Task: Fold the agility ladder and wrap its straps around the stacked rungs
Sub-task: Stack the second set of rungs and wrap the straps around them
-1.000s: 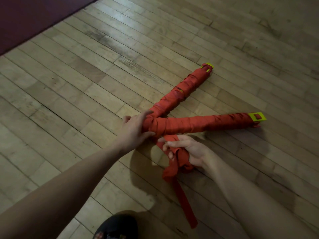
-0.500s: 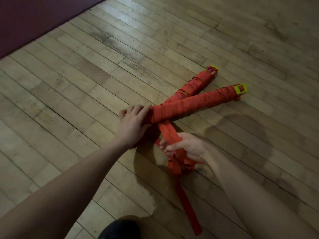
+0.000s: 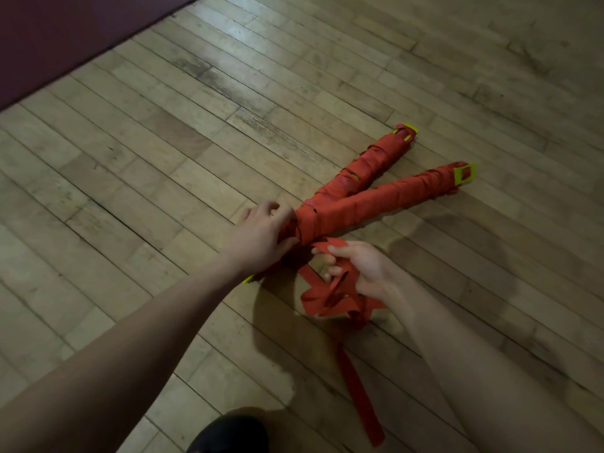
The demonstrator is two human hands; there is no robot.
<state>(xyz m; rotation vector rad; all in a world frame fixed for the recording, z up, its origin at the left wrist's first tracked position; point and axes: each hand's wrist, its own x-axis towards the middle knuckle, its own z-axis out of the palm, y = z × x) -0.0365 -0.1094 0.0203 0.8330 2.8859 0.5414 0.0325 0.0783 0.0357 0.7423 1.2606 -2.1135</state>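
1. left hand [image 3: 261,235] pins the near ends of the two wrapped bundles [image 3: 369,194], which lie in a v on the wooden floor [image 3: 163,158].
2. right hand [image 3: 356,268] grips the bunched loose strap [image 3: 333,299]; keep it taut and flat while winding round the joined ends.

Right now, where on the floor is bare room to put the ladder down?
Bare wooden floor lies left of the left hand, up to the dark mat. More lies beyond the wrapped bundles. It is crowded near the right hand, where the loose strap trails past the shoe.
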